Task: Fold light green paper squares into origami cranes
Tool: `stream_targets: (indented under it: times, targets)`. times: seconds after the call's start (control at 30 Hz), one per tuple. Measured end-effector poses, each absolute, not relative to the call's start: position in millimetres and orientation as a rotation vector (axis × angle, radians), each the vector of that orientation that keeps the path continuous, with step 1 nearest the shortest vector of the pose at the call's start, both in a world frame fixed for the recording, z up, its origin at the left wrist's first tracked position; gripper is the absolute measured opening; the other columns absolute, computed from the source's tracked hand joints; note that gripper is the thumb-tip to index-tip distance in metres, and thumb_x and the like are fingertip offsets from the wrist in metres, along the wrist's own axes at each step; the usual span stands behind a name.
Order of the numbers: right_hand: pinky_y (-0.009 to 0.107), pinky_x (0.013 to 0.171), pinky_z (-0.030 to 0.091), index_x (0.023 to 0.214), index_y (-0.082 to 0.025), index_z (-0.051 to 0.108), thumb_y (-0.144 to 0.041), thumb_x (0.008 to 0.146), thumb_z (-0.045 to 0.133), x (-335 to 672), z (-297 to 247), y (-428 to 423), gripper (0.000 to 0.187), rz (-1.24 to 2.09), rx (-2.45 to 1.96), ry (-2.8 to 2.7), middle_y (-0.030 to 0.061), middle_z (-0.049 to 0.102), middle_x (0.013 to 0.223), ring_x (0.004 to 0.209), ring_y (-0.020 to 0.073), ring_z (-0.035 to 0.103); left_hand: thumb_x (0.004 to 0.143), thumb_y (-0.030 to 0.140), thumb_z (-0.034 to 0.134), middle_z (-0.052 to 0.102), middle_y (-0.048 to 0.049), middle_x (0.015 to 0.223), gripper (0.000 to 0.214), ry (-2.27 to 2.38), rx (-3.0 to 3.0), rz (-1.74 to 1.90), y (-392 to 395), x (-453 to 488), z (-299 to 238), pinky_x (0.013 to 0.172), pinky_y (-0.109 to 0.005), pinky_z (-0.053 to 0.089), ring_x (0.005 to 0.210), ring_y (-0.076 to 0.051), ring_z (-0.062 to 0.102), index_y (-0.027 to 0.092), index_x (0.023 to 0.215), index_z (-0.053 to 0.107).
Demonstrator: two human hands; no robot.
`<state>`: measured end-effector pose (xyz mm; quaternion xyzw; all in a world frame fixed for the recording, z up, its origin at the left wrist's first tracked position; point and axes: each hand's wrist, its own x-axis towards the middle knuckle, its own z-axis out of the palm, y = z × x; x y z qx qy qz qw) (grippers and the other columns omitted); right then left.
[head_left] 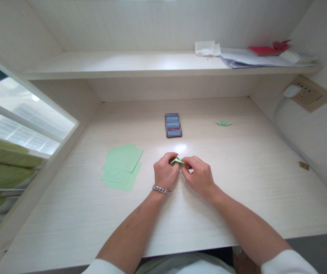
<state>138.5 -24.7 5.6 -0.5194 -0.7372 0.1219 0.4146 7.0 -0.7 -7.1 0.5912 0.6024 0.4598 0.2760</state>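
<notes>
A small piece of folded green paper [177, 160] is pinched between my two hands over the middle of the desk. My left hand [165, 170], with a chain bracelet at the wrist, is closed on its left side. On its right side my right hand [199, 173] grips an edge between thumb and fingers. Fingers cover part of the paper, so its full shape is hidden. To the left lies a loose stack of flat green paper sheets [123, 161]. Farther back on the right rests a small folded green paper figure [223, 123].
A phone [173, 125] with a blurred screen lies beyond my hands. Papers [246, 59], a white tissue [206, 48] and a red item [266, 50] rest on the shelf [117, 62]. A cable [290, 142] runs from the right wall socket [313, 93]; a small brown object [303, 166] lies nearby.
</notes>
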Motion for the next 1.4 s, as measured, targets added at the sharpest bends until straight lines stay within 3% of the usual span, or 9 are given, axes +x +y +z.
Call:
stream_targets:
  times: [0.7,0.97,1.4]
  targets:
    - [0.028,0.07,0.046,0.092,-0.021,0.063,-0.013,0.084,0.05,136.5,1.4,-24.4,0.017,0.28,-1.296,-1.871,0.0046,0.066,0.081,0.077,0.0176,0.06,0.066,0.01,0.059,0.072,-0.002,0.087,0.025,1.624,1.557,1.252,1.7,8.8,-7.3,0.08,-0.031,0.053,0.081,-0.018,0.067,0.019,0.087,0.068]
    - [0.027,0.069,0.047,0.091,-0.02,0.063,-0.014,0.083,0.051,137.3,1.4,-23.1,0.016,0.331,-1.312,-1.781,0.0049,0.066,0.082,0.073,0.0165,0.06,0.072,0.012,0.057,0.072,-0.0007,0.091,0.023,1.628,1.668,1.235,1.1,8.7,-6.1,0.085,-0.031,0.051,0.087,-0.018,0.067,0.022,0.089,0.069]
    - [0.027,0.073,0.048,0.093,-0.02,0.064,-0.013,0.082,0.051,137.7,0.8,-16.6,0.018,0.316,-1.311,-1.732,0.0042,0.067,0.086,0.076,0.0161,0.061,0.069,0.013,0.061,0.072,-0.0027,0.086,0.023,1.609,1.514,1.331,12.1,18.6,-8.2,0.078,-0.027,0.052,0.08,-0.016,0.067,0.018,0.091,0.067]
